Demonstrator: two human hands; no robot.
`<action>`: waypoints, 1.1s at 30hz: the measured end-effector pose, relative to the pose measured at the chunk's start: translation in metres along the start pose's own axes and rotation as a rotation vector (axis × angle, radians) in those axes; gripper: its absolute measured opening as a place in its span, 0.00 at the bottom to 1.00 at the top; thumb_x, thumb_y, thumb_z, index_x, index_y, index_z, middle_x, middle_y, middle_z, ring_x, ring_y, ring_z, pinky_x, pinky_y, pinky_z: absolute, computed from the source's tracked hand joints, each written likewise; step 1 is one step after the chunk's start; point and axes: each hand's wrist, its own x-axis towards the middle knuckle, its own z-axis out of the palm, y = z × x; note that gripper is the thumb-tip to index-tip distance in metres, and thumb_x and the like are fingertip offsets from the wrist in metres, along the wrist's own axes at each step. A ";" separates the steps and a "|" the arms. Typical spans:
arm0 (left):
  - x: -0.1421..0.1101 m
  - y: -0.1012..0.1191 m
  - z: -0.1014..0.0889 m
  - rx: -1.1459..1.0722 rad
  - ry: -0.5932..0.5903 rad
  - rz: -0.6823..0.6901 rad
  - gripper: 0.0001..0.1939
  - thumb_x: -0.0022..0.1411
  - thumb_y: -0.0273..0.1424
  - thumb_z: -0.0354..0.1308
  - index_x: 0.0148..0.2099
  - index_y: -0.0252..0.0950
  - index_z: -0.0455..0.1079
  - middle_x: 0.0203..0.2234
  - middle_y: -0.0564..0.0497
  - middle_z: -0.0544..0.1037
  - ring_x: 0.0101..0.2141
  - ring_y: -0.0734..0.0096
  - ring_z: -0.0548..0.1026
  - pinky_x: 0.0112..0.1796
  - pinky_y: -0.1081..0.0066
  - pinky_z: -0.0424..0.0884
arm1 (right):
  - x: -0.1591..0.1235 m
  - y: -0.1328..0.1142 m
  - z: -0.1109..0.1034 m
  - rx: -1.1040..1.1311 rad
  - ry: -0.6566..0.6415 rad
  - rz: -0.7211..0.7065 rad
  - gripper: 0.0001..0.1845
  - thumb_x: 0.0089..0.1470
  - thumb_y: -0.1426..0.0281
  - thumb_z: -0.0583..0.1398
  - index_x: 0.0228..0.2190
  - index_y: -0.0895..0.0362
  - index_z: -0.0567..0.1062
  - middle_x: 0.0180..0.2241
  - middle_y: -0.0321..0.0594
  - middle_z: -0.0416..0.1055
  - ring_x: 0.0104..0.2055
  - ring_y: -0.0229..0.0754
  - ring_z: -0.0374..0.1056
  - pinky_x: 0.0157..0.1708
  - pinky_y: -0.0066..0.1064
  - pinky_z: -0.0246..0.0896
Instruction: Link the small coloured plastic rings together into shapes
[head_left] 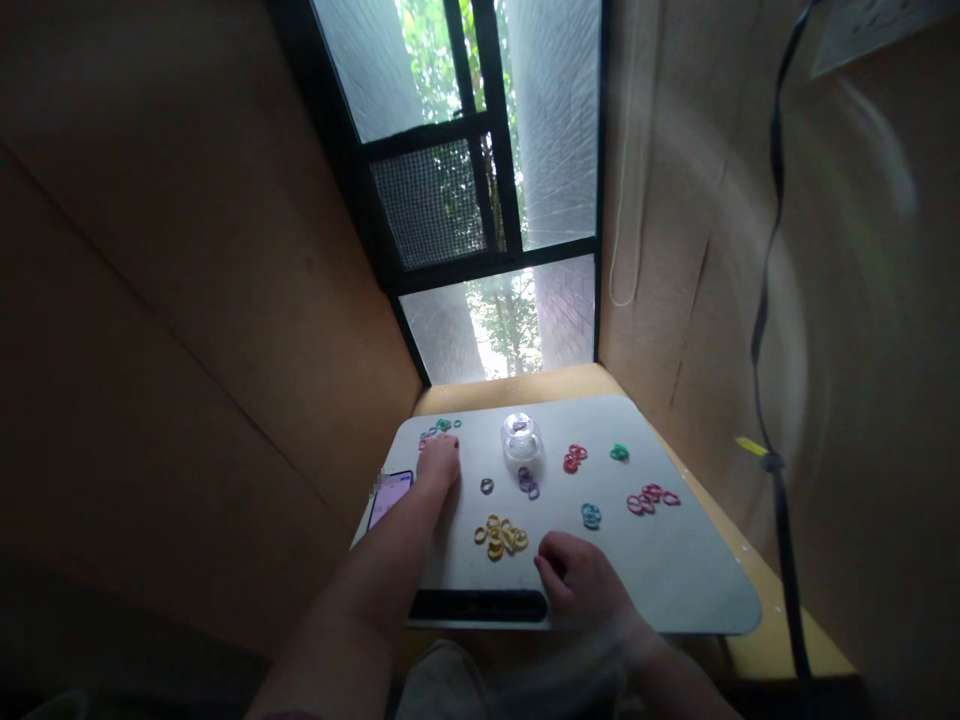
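My left hand (pixel 440 460) reaches to the far left of the white board, its fingers curled beside a mixed cluster of small coloured rings (pixel 442 425) that look like hair ties. Whatever it may pinch is hidden. My right hand (pixel 583 578) rests closed near the front edge, with its palm hidden. Just left of it lies a heap of yellow rings (pixel 496 537). Beyond are blue rings (pixel 591 516), purple rings (pixel 529 484) and a dark green ring (pixel 487 486). Red rings (pixel 574 459), green rings (pixel 619 452) and pink rings (pixel 651 499) lie farther right.
A clear round container (pixel 520 438) stands at the back middle of the white board (pixel 697 580). A phone (pixel 390 497) lies at the left edge, beside my left forearm. A black strip (pixel 480 605) runs along the front. Wooden walls and a window enclose the table.
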 end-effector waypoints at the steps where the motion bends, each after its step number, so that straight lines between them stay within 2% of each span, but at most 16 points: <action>1: -0.001 -0.001 -0.003 -0.007 0.000 -0.004 0.11 0.59 0.27 0.51 0.35 0.36 0.76 0.40 0.39 0.78 0.45 0.57 0.74 0.51 0.61 0.64 | 0.000 -0.001 -0.001 0.000 -0.002 -0.001 0.08 0.53 0.69 0.55 0.23 0.55 0.68 0.23 0.35 0.68 0.26 0.38 0.62 0.27 0.27 0.50; 3: -0.003 -0.003 -0.010 -0.027 0.006 -0.011 0.10 0.58 0.26 0.53 0.33 0.36 0.76 0.36 0.41 0.79 0.41 0.57 0.75 0.49 0.62 0.66 | 0.000 -0.001 -0.001 -0.003 0.000 -0.003 0.09 0.54 0.69 0.55 0.24 0.55 0.68 0.23 0.35 0.68 0.26 0.37 0.62 0.27 0.27 0.50; 6: -0.010 0.001 -0.018 -0.068 0.037 -0.012 0.09 0.59 0.27 0.54 0.37 0.37 0.77 0.37 0.43 0.80 0.42 0.59 0.76 0.48 0.63 0.67 | -0.001 0.001 0.001 -0.008 0.021 -0.009 0.08 0.54 0.69 0.54 0.24 0.55 0.69 0.23 0.35 0.68 0.26 0.37 0.62 0.27 0.27 0.51; 9: -0.031 0.017 -0.024 -0.263 0.097 -0.007 0.09 0.60 0.29 0.54 0.42 0.37 0.74 0.37 0.45 0.80 0.39 0.63 0.77 0.44 0.66 0.70 | -0.001 0.003 0.003 -0.007 0.048 -0.022 0.08 0.54 0.69 0.55 0.24 0.55 0.69 0.24 0.35 0.69 0.26 0.37 0.62 0.28 0.27 0.53; 11: -0.055 0.033 -0.027 -0.520 0.113 0.010 0.13 0.60 0.32 0.56 0.47 0.36 0.71 0.34 0.47 0.81 0.34 0.66 0.77 0.38 0.68 0.71 | -0.001 0.003 0.004 0.005 0.061 -0.026 0.07 0.54 0.69 0.54 0.26 0.55 0.69 0.24 0.35 0.69 0.26 0.37 0.63 0.29 0.27 0.54; 13: -0.087 0.050 -0.026 -0.711 0.048 0.082 0.16 0.60 0.34 0.57 0.50 0.37 0.70 0.32 0.49 0.81 0.32 0.68 0.77 0.35 0.70 0.72 | -0.001 0.002 0.003 0.033 0.081 -0.017 0.05 0.54 0.69 0.55 0.30 0.55 0.70 0.24 0.34 0.69 0.27 0.37 0.64 0.29 0.27 0.55; 14: -0.103 0.058 -0.024 -0.771 0.007 0.117 0.15 0.59 0.35 0.58 0.48 0.37 0.71 0.33 0.49 0.81 0.32 0.69 0.77 0.35 0.70 0.72 | -0.001 0.002 0.003 0.053 0.092 -0.013 0.06 0.54 0.69 0.55 0.33 0.54 0.71 0.25 0.34 0.69 0.27 0.37 0.64 0.29 0.27 0.56; 16: -0.135 0.072 -0.018 -0.851 -0.053 0.158 0.10 0.59 0.35 0.57 0.42 0.38 0.74 0.35 0.49 0.81 0.34 0.70 0.77 0.36 0.71 0.72 | -0.002 0.001 0.002 0.096 0.104 -0.013 0.13 0.53 0.69 0.56 0.42 0.54 0.70 0.27 0.34 0.70 0.26 0.37 0.65 0.30 0.27 0.58; 18: -0.161 0.082 -0.011 -0.875 -0.109 0.164 0.09 0.59 0.33 0.56 0.40 0.38 0.74 0.33 0.51 0.80 0.33 0.71 0.77 0.35 0.72 0.72 | -0.002 0.001 0.002 0.122 0.098 -0.022 0.18 0.54 0.68 0.55 0.48 0.54 0.68 0.29 0.35 0.72 0.26 0.37 0.66 0.31 0.28 0.59; 20: -0.177 0.087 -0.003 -0.825 -0.080 0.144 0.06 0.58 0.30 0.56 0.37 0.38 0.74 0.30 0.52 0.80 0.31 0.71 0.76 0.35 0.72 0.71 | -0.002 0.002 0.002 0.128 0.075 -0.025 0.19 0.56 0.68 0.55 0.50 0.54 0.68 0.31 0.35 0.73 0.27 0.36 0.66 0.32 0.28 0.61; 23: -0.184 0.091 0.004 -0.804 -0.070 0.140 0.05 0.58 0.29 0.55 0.36 0.38 0.73 0.28 0.53 0.79 0.29 0.72 0.76 0.33 0.72 0.70 | 0.002 0.004 0.002 0.086 0.035 -0.057 0.12 0.57 0.68 0.54 0.40 0.54 0.75 0.32 0.37 0.75 0.32 0.38 0.69 0.35 0.28 0.60; 26: -0.183 0.092 0.005 -0.784 -0.074 0.142 0.06 0.59 0.30 0.55 0.38 0.39 0.71 0.28 0.53 0.80 0.30 0.71 0.77 0.34 0.71 0.70 | 0.008 0.005 0.002 0.023 0.006 -0.056 0.11 0.57 0.70 0.53 0.31 0.56 0.76 0.30 0.38 0.75 0.32 0.39 0.68 0.33 0.28 0.58; 33: -0.184 0.090 0.014 -0.712 -0.049 0.144 0.05 0.60 0.30 0.54 0.39 0.41 0.70 0.31 0.50 0.80 0.34 0.67 0.77 0.35 0.68 0.69 | 0.009 0.004 0.007 -0.054 0.071 0.006 0.07 0.54 0.71 0.55 0.27 0.56 0.73 0.25 0.36 0.73 0.28 0.38 0.66 0.28 0.26 0.53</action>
